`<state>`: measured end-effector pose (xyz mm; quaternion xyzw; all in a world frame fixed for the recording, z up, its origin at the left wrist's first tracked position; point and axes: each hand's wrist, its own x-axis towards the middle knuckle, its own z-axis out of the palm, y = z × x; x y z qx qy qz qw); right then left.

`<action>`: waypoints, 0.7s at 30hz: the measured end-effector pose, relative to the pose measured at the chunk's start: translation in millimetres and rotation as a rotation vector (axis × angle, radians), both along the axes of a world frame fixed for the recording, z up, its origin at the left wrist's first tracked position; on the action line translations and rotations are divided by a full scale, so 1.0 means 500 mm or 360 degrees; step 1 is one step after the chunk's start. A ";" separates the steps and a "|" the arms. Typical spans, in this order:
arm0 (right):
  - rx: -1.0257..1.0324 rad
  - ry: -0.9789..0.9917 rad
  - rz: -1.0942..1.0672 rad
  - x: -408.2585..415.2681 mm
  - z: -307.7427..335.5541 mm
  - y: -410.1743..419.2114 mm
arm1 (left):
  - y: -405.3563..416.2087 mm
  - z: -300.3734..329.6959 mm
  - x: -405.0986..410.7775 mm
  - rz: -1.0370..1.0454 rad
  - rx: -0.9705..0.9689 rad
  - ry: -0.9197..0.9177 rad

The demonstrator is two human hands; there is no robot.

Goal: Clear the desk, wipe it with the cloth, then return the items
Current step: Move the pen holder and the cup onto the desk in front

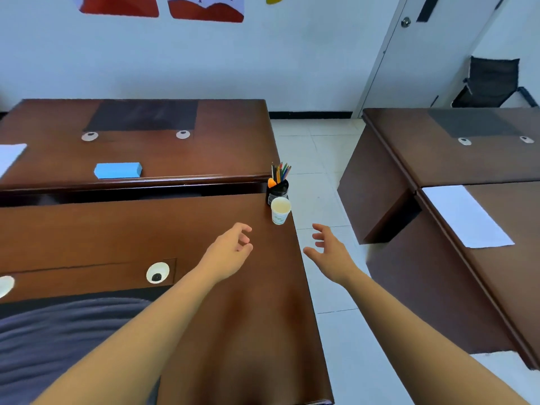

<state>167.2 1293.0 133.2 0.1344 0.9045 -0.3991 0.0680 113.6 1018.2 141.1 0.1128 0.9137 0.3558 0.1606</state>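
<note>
2 empty hands reach over the desk (87,229): left hand (230,252) loosely curled, right hand (330,252) spread, near the cup (280,211).

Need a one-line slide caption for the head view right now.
Both hands, left and right, open and empty, reach toward the paper cup and pen holder at the desk corner.

An office or classroom: the near desk (233,317), dark wood with a cable grommet (157,273), has a pen pot (277,190) at its far right corner. Beyond it stands a second desk (140,147), to its right a third (482,159) with paper (464,214), and behind that a door (423,54).
</note>
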 end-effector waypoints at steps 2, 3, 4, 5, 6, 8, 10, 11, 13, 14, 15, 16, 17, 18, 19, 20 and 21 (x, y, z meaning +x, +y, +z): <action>-0.0020 -0.0031 0.0082 -0.017 -0.013 0.043 | 0.034 0.004 0.010 0.0092 -0.0018 -0.0026; -0.0023 -0.0048 0.0130 -0.026 -0.020 0.065 | 0.051 0.006 0.015 0.0132 -0.0029 -0.0034; -0.0021 -0.0067 0.0177 -0.035 -0.026 0.085 | 0.065 0.010 0.019 0.0173 -0.0032 -0.0043; -0.0018 -0.0085 0.0218 -0.045 -0.031 0.101 | 0.076 0.013 0.022 0.0219 -0.0025 -0.0051; -0.0015 -0.0103 0.0251 -0.057 -0.035 0.116 | 0.084 0.015 0.024 0.0266 -0.0015 -0.0058; -0.0015 -0.0132 0.0297 -0.084 -0.044 0.135 | 0.093 0.014 0.028 0.0352 0.0002 -0.0068; -0.0033 -0.0155 0.0316 -0.108 -0.053 0.140 | 0.089 0.011 0.031 0.0394 0.0011 -0.0075; -0.0044 -0.0169 0.0330 -0.121 -0.057 0.140 | 0.085 0.008 0.030 0.0411 0.0012 -0.0081; -0.0049 -0.0196 0.0371 -0.149 -0.067 0.137 | 0.072 -0.004 0.020 0.0447 0.0031 -0.0092; -0.0034 -0.0204 0.0393 -0.160 -0.074 0.134 | 0.066 -0.011 0.014 0.0457 0.0041 -0.0091; -0.0014 -0.0209 0.0402 -0.171 -0.079 0.129 | 0.060 -0.018 0.006 0.0460 0.0050 -0.0088; 0.0002 -0.0215 0.0384 -0.183 -0.084 0.124 | 0.055 -0.026 -0.007 0.0458 0.0058 -0.0088; 0.0018 -0.0221 0.0359 -0.192 -0.088 0.119 | 0.052 -0.033 -0.019 0.0457 0.0065 -0.0093; 0.0037 -0.0220 0.0339 -0.199 -0.093 0.114 | 0.051 -0.041 -0.031 0.0457 0.0069 -0.0099; 0.0060 -0.0211 0.0331 -0.210 -0.101 0.108 | 0.051 -0.051 -0.046 0.0454 0.0073 -0.0101; 0.0077 -0.0200 0.0329 -0.223 -0.109 0.103 | 0.052 -0.062 -0.062 0.0451 0.0078 -0.0106; 0.0083 -0.0185 0.0322 -0.237 -0.116 0.099 | 0.054 -0.071 -0.077 0.0451 0.0083 -0.0114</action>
